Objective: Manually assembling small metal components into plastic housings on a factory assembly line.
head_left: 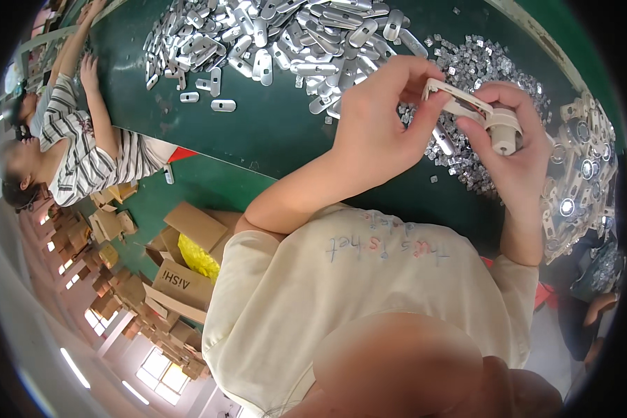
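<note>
Over the green table, both my hands hold one off-white plastic part (505, 132) with a long, narrow arm and a round, stepped cylinder at one end. My left hand (380, 118) pinches the far end of the arm between thumb and fingers. Around the cylinder end, my right hand (526, 153) is closed, its thumb against the side. The part is tilted, and my fingers hide some of it. Just below the hands lies a heap of small shiny, clear-looking square pieces (467, 171). A silver oblong plate (443, 139) rests among them.
Silver oblong plates with slots (313, 42) are heaped at the far middle of the table (258, 132). Off-white parts with round shiny centres (578, 174) pile up at the right. A co-worker in a striped top (83, 132) is at the left, near open cardboard boxes (181, 279).
</note>
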The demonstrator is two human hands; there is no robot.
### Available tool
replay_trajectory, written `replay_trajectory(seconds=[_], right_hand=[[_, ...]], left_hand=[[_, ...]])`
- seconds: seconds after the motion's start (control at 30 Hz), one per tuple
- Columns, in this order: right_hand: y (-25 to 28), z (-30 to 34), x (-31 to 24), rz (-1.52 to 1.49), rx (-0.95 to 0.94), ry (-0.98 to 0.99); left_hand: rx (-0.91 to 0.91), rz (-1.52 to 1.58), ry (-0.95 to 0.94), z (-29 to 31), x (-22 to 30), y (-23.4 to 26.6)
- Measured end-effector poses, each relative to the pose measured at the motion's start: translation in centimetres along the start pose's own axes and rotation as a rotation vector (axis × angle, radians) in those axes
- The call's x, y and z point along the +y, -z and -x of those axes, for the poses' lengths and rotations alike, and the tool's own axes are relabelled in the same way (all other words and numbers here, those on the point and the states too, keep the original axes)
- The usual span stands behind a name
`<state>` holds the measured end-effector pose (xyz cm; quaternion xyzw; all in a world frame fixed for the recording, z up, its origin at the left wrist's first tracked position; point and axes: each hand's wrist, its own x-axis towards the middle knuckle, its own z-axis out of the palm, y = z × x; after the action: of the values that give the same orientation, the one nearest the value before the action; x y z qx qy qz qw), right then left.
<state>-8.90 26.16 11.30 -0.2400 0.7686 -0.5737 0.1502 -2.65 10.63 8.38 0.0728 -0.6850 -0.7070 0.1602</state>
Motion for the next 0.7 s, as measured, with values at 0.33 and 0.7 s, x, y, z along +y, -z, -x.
replay_trajectory(seconds=[0.33,0.7], right_hand=[[0.8,-6.4,1.9,0.276,-0.063,0.025],[6.6,-14.0,-6.3,0.237,0.098,0.693]], left_hand=[[0.058,-0.282,-0.109,-2.1,-2.7,1.0],[0.559,0.125,-1.107,0.1,18.1,9.2]])
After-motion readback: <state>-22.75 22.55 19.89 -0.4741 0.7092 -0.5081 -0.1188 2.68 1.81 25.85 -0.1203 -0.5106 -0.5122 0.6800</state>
